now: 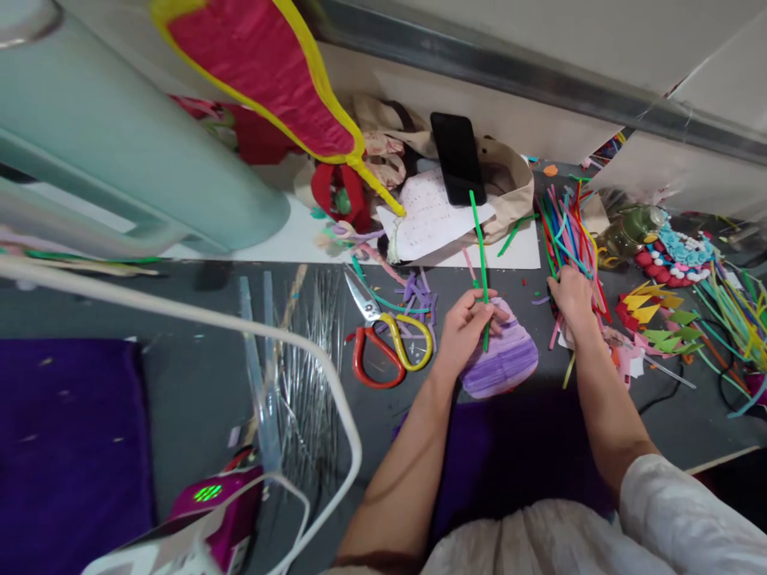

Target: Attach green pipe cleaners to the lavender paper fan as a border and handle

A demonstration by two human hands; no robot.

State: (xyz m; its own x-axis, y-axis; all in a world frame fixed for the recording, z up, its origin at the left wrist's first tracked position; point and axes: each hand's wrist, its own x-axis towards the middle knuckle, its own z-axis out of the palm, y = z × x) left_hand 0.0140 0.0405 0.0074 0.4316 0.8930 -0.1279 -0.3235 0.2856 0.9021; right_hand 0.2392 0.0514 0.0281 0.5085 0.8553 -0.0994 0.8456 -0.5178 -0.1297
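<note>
My left hand is closed, pinching a green pipe cleaner that stands up past the fingertips toward the phone. Beneath its fingers lies a rounded purple piece with rows of lilac and darker purple strips, pale along its upper edge. My right hand is at the near end of a loose bundle of coloured pipe cleaners, its fingers curled onto them; the fingertips are partly hidden. Scissors with one red and one yellow handle lie left of my left hand, blades spread, beside short purple offcuts.
A black phone leans on a cloth bag behind a written sheet. Silver strands and glue sticks lie left. A white cable arches across the left foreground. Right are a bottle and paper flowers.
</note>
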